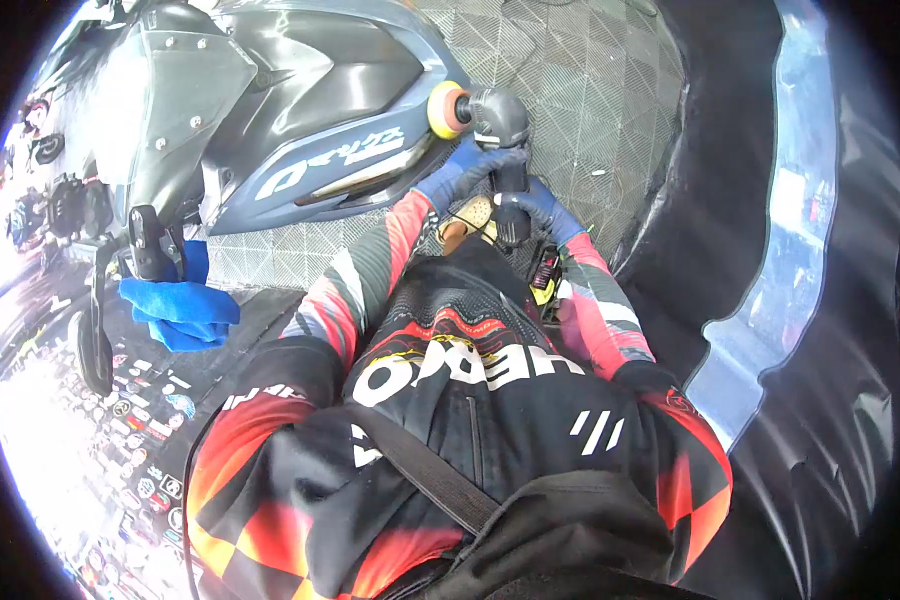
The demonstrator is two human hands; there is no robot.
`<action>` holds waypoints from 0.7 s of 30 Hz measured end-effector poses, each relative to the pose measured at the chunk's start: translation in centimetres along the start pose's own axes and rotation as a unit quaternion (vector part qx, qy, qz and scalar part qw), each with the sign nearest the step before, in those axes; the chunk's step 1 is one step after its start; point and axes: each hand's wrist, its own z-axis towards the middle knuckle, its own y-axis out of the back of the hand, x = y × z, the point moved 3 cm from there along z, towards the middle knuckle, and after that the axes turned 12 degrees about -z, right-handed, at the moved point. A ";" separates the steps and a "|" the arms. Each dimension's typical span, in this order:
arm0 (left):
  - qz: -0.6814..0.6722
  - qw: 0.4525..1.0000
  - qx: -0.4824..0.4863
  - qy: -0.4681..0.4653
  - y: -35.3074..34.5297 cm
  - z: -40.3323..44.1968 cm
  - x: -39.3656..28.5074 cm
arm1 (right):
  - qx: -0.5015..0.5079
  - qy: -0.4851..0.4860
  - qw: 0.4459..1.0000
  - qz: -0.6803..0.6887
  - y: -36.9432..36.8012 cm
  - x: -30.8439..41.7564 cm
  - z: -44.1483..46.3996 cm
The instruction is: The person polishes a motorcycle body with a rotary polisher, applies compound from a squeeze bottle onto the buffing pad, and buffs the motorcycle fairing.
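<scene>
A cordless polisher, black with a round yellow and orange foam pad, is held in front of me by both gloved hands. My left hand, in a blue glove, is closed around its body just behind the head. My right hand, also blue-gloved, grips the rear end of the handle near its dark base. The pad faces the grey-blue side panel of a scooter, close to its edge; whether they touch I cannot tell.
A blue cloth hangs by the scooter's handlebar and brake lever. Grey patterned floor tiles lie below, with a tan sandal near my hands. Black sheeting with a clear window stands at right. Stickers cover a surface at left.
</scene>
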 end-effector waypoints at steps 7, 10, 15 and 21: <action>-0.016 0.999 -0.043 0.011 -0.1 4.8 -1.1 | 0.005 -0.028 0.992 0.119 2.0 1.0 1.5; 0.039 0.998 -0.057 0.005 -0.4 4.3 -2.7 | 0.022 -0.032 0.974 0.223 0.2 3.5 0.8; 0.128 0.992 -0.004 0.004 0.2 1.8 -4.7 | 0.043 0.011 0.963 0.266 -3.3 3.6 1.7; 0.107 0.992 0.058 -0.017 0.6 -5.0 -4.9 | -0.035 0.009 0.978 0.207 -8.9 -0.1 0.0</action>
